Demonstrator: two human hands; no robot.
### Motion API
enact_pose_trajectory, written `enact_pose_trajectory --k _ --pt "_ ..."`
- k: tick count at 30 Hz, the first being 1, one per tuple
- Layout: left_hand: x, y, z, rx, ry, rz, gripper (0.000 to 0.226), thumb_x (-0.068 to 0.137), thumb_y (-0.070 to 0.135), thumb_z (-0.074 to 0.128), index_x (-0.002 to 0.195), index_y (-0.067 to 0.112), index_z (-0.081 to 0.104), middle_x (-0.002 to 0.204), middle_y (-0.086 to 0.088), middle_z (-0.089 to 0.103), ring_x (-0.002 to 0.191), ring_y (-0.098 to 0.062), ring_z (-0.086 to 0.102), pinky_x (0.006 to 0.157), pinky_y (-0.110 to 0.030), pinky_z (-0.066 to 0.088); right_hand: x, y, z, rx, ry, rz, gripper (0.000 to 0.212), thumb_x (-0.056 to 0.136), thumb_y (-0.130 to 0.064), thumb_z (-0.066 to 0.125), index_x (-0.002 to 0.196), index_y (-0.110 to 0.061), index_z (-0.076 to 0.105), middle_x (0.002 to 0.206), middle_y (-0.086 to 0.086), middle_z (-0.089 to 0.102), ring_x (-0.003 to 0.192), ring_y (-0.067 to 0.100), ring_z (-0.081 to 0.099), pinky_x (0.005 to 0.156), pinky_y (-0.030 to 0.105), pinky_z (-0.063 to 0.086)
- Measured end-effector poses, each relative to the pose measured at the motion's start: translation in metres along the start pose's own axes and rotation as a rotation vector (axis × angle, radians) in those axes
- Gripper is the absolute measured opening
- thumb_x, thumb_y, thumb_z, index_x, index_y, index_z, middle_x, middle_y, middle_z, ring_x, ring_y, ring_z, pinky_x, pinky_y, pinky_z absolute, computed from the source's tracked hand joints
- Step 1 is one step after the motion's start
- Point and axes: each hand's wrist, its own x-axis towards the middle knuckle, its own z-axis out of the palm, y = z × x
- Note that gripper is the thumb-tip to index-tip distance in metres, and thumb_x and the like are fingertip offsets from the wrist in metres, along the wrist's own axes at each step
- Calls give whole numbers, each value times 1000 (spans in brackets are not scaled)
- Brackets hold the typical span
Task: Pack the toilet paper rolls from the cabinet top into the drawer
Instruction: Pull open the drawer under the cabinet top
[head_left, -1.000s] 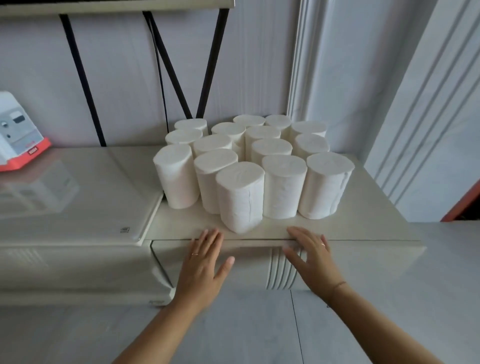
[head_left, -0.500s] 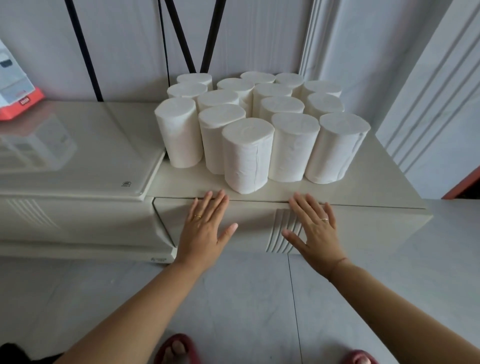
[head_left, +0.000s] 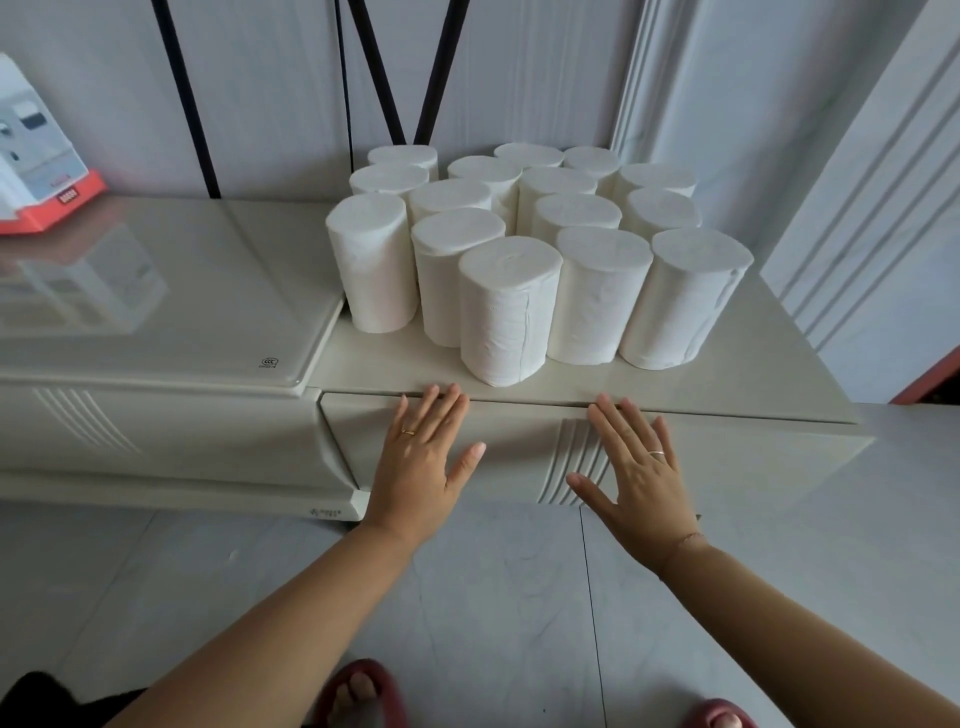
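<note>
Several white toilet paper rolls (head_left: 511, 309) stand upright in a tight cluster on the cream cabinet top (head_left: 753, 364). Below them is the closed drawer front (head_left: 519, 447) with ribbed grooves at its middle. My left hand (head_left: 423, 462) lies flat on the drawer front, fingers straight and fingertips at its upper edge. My right hand (head_left: 636, 475) lies flat the same way, just right of the grooves. Neither hand holds anything.
A glossy, slightly higher cabinet section (head_left: 156, 301) adjoins on the left, with a white and orange box (head_left: 39, 156) at its far left. Black rods (head_left: 182, 98) lean on the wall behind. A wall panel (head_left: 883, 208) stands at the right. Grey tiled floor below.
The view has tilted down and closer to the cabinet. Both hands have slid from the top edge down onto the drawer front and lie flat there.
</note>
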Motion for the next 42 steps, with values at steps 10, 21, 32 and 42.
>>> enact_pose_trajectory --k 10,21,32,42 --pt "-4 2 -2 -1 -38 -10 62 94 48 30 139 7 42 146 -7 40 140 -23 28 116 -44 15 -5 -9 -3 -9 -20 43 87 84 -75 14 153 -22 9 159 -12 -1 148 8 -12 121 33 -9" --pt "-50 13 -11 6 -20 26 58 96 46 32 141 10 39 149 -4 35 141 -20 25 115 -45 16 -51 -23 -7 38 -15 45 83 85 -74 19 151 -24 12 158 -9 8 149 11 -4 123 38 0" --pt "-98 36 -51 64 -190 28 70 92 61 22 134 11 48 131 -3 52 122 -25 47 107 -49 29 -95 -46 -44 130 -24 119 86 76 -82 18 135 -27 47 130 -11 45 129 15 29 115 29 9" --pt "-105 30 -68 30 -228 -60 70 86 62 16 119 19 61 113 4 65 106 -20 56 94 -33 32 -109 -53 -45 161 -51 169 41 87 -62 46 105 -27 58 102 -12 61 113 18 52 108 29 13"
